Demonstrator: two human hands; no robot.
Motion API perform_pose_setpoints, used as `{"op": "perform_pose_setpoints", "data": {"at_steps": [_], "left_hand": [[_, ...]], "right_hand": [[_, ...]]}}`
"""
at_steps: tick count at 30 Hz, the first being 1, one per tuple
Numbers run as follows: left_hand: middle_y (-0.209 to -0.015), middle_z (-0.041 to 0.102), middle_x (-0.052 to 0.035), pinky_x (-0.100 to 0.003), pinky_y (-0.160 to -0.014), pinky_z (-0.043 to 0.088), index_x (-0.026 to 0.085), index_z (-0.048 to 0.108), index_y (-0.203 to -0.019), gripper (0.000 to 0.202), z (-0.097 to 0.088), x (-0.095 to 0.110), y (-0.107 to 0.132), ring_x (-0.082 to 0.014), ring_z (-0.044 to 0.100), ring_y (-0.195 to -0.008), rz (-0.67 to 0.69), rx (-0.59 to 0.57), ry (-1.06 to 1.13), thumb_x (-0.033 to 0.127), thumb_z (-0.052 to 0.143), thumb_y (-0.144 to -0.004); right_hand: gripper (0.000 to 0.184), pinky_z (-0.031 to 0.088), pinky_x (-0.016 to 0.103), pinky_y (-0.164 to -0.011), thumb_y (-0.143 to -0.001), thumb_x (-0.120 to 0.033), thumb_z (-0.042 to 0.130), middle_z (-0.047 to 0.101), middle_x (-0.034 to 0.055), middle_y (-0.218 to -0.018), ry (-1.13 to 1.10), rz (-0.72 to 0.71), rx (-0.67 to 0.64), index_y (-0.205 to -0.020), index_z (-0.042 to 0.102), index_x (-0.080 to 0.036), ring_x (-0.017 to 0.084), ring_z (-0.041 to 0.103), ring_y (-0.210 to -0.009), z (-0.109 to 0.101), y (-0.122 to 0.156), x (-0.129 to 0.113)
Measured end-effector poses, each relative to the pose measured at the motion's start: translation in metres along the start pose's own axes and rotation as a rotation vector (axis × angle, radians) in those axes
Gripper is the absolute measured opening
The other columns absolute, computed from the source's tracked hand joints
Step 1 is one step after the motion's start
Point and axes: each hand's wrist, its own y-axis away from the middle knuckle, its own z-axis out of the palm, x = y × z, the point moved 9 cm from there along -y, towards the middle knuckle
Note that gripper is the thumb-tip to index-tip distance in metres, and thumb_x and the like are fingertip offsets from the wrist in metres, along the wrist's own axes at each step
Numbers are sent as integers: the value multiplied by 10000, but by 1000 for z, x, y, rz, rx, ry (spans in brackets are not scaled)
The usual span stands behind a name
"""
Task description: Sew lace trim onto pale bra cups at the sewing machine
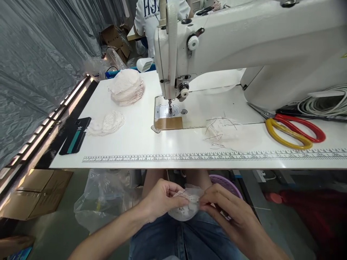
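Over my lap I hold a sheer white lace fabric piece point(187, 211), below the table's front edge. My left hand point(165, 200) pinches its left side between thumb and fingers. At its right edge, the fingers of my right hand point(226, 206) are closed together on the fabric; whether they also hold something small is hidden. On the table ahead stands a white sewing machine point(206, 47), its needle above the metal plate. A stack of pale pink fabric pieces point(127, 88) lies left of it, with a lace piece point(107, 123) in front.
Scissors point(288, 130) with red and yellow handles lie at the right, near a coiled cable point(325, 103). Thread scraps and sheer fabric point(221, 130) sit near a printed ruler point(173, 157). A phone point(75, 136) rests at the left edge. Another person point(149, 21) sits beyond the machine.
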Motion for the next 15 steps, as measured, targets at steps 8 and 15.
{"op": "perform_pose_setpoints", "data": {"at_steps": [8,15], "left_hand": [[-597,652,-14,-205,-573,420,112,745,-782,387,-4,-5,-1,-89,538,-550,-23,35,-10,360,845,-503],[-608,660,-21,-224,-616,448,116,751,-776,389,-6,-5,-2,-109,569,-579,-20,0,-13,372,847,-498]], "right_hand": [[128,408,250,-545,-952,-184,397,524,10,-768,43,55,-46,-869,488,-218,139,532,-636,20,3,11],[173,362,225,-468,-937,-176,384,446,-32,-662,118,155,36,-776,405,-235,116,448,-522,0,24,37]]}}
